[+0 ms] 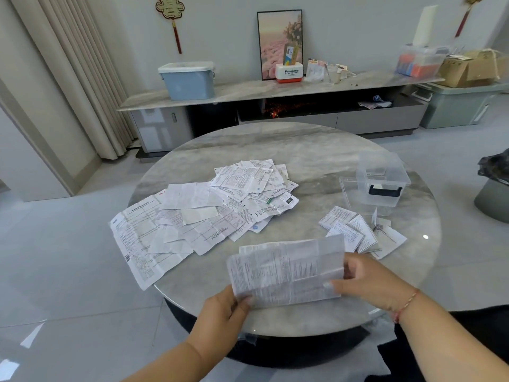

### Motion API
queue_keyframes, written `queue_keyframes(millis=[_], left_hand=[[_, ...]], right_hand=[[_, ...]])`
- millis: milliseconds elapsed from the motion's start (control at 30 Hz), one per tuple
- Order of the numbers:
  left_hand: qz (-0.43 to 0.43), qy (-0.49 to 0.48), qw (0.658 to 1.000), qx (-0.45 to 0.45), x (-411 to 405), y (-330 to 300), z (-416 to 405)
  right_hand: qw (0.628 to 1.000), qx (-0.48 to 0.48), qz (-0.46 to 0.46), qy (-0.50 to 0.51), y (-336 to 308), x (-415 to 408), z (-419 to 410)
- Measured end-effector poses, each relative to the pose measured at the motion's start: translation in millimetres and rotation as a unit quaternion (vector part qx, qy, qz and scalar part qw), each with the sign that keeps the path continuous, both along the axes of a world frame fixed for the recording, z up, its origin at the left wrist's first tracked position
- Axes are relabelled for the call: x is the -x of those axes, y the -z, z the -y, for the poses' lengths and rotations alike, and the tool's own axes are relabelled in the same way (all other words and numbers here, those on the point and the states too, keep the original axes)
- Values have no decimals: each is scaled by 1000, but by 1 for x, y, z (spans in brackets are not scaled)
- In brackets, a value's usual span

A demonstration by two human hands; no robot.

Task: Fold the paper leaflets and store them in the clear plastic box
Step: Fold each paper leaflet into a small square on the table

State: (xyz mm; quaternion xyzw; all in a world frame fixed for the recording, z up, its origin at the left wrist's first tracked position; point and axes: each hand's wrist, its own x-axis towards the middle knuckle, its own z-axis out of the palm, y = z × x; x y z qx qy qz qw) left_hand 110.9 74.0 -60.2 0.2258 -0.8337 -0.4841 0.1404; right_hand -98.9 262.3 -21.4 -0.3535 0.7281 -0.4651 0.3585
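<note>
Loose leaflets [209,213] beside clear box [381,186]

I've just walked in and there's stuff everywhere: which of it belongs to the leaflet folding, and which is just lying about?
Part of the job:
held leaflet, in left hand and right hand
unfolded pile
folded leaflets
clear plastic box

Just lying about:
blue bin
framed picture
cardboard box
</note>
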Motion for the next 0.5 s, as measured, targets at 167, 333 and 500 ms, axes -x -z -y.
queue_keyframes(millis=[167, 333, 500], left_hand=[[2, -118, 992, -34, 19, 2, -4], [-49, -207, 965, 152, 19, 6, -8], [-48, 72, 911, 404, 15, 28, -39]], right_hand=[[980, -59, -105, 156, 30, -7, 17], [945, -146, -149, 253, 35, -26, 23], [931, -165, -106, 308, 32, -60, 32]])
